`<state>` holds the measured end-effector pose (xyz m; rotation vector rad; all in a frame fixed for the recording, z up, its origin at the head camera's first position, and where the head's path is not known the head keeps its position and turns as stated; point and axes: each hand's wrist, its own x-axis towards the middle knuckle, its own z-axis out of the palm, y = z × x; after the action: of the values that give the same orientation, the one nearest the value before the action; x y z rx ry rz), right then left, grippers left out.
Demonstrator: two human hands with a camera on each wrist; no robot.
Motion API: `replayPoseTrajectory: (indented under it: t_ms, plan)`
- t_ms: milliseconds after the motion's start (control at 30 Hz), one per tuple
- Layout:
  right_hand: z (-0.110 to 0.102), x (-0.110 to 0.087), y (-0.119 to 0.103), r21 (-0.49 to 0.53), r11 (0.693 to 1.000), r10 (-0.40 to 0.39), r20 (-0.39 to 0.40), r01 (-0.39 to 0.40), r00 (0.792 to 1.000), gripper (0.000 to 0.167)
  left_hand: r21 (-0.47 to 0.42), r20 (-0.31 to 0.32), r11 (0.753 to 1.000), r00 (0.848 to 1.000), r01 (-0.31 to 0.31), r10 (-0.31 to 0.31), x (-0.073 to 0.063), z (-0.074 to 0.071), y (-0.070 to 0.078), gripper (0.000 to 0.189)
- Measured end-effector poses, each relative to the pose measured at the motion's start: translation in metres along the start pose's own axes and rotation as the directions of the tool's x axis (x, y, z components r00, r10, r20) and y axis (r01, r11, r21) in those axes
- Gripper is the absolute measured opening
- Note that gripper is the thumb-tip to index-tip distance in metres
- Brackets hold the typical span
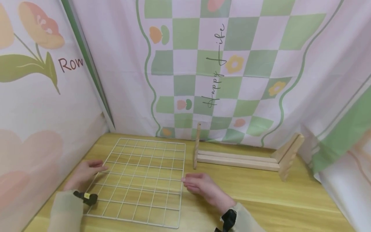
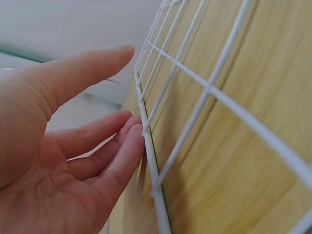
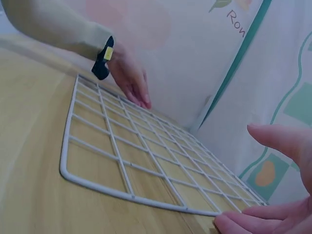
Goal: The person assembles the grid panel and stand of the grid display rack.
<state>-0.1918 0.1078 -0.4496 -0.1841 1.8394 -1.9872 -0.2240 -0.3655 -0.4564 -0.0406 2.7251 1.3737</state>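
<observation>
A white wire grid panel point(image 1: 142, 192) lies flat on the wooden table, its long sides running away from me. At its left edge is my left hand point(image 1: 87, 172); in the left wrist view the fingertips point(image 2: 134, 129) touch the outer wire while the thumb stands apart above it. My right hand point(image 1: 204, 190) is at the opposite edge, and its fingertips point(image 3: 226, 222) meet the rim wire in the right wrist view. The thumb point(image 3: 273, 136) there is raised away from the wire. Neither hand curls round the grid.
A wooden stand point(image 1: 237, 160) with two uprights and a slatted crossbar rests at the back right of the table point(image 1: 261, 196). Printed curtains point(image 1: 121, 80) rise along the back and both sides, right behind the table edge.
</observation>
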Motion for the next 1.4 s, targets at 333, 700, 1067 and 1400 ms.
replayPoseTrajectory:
  t_ms: [333,700,1067,1400]
  plan:
    - [0.001,-0.001,-0.004,0.105,0.994,0.019,0.034,-0.023,0.999,0.054,-0.007,0.004,1.000,1.000,0.009,-0.009,0.000,0.000,0.001,0.074]
    - [0.001,0.005,-0.001,0.062,0.998,-0.010,-0.002,0.010,1.000,0.069,0.010,-0.001,1.000,1.000,0.012,-0.012,-0.002,0.000,0.005,0.070]
    - [0.015,0.017,0.009,-0.049,0.996,-0.088,-0.198,0.079,0.976,0.049,0.032,-0.009,0.999,1.000,0.003,-0.002,0.003,0.001,0.003,0.059]
    - [0.015,0.014,0.001,0.007,0.996,-0.089,-0.184,0.092,0.979,0.052,-0.067,-0.130,0.996,0.990,0.052,-0.060,0.004,0.009,0.005,0.055]
